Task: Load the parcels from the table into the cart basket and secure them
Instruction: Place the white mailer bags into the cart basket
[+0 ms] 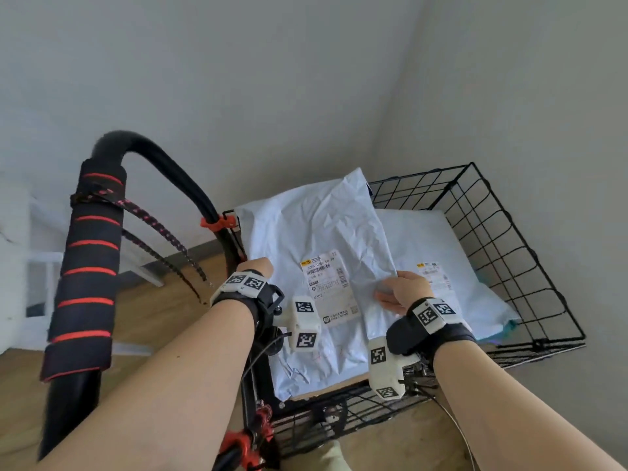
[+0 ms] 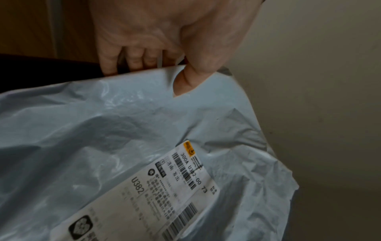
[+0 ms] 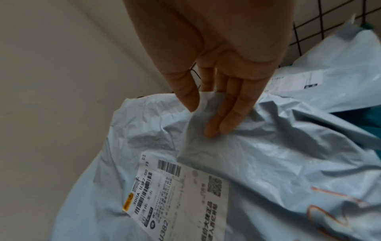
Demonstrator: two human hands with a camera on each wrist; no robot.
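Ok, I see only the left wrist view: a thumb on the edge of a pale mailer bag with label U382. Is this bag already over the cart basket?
Observer: Yes. In the head view the U382 mailer bag is over the wire cart basket, on the side nearest the cart handle.
Operator: Does the other hand hold it too?
Observer: Yes. The right hand pinches a fold at the bag's right edge between thumb and fingers.
Operator: Is anything else in the basket?
Observer: A second mailer bag with its own label lies lower down, to the right, partly covered by the first.
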